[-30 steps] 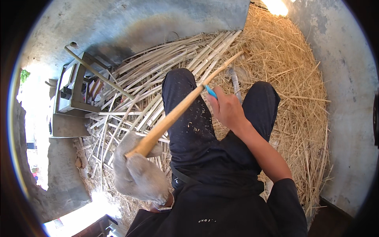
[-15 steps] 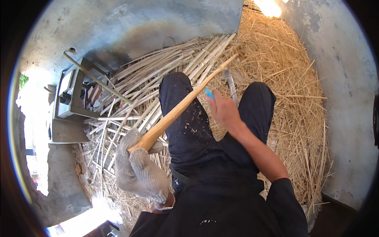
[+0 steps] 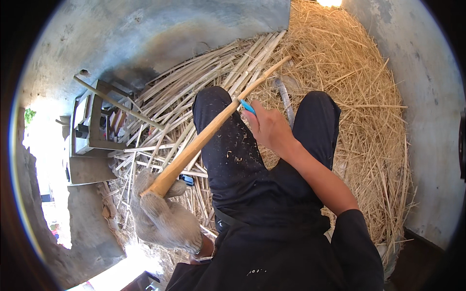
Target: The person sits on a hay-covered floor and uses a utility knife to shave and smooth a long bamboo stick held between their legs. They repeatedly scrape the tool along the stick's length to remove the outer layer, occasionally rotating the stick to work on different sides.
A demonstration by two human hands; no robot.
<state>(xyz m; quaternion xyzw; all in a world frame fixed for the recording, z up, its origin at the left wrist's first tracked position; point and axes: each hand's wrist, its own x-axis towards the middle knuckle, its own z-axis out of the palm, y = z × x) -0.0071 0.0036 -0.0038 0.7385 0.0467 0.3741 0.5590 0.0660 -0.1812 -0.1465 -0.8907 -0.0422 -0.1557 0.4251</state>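
Note:
My left hand (image 3: pixel 162 213), in a beige knit work glove, is closed around the thick end of a wooden stick (image 3: pixel 199 140). The stick is smooth, peeled and tapered. It slants up to the right across my left knee, its thin end over the straw. In my bare right hand (image 3: pixel 272 126) is a small blue-handled tool (image 3: pixel 247 106), pinched between the fingers. Its tip is at the stick's edge, just right of my left knee; whether it touches or is a blade, I cannot make out. Pale shavings lie on my dark trousers (image 3: pixel 238 160).
Loose straw (image 3: pixel 359 92) covers the floor ahead and right. Split wooden strips (image 3: pixel 179 87) lie piled at the left. A long metal blade (image 3: pixel 284 97) rests between my knees. A wooden frame-like stand (image 3: pixel 94 116) stands by the left wall. Grey walls (image 3: pixel 427 121) enclose the space.
My right hand has moved slightly left, bringing the blue-handled tool to the stick. My gloved left hand has shifted a little left and down with the stick's thick end.

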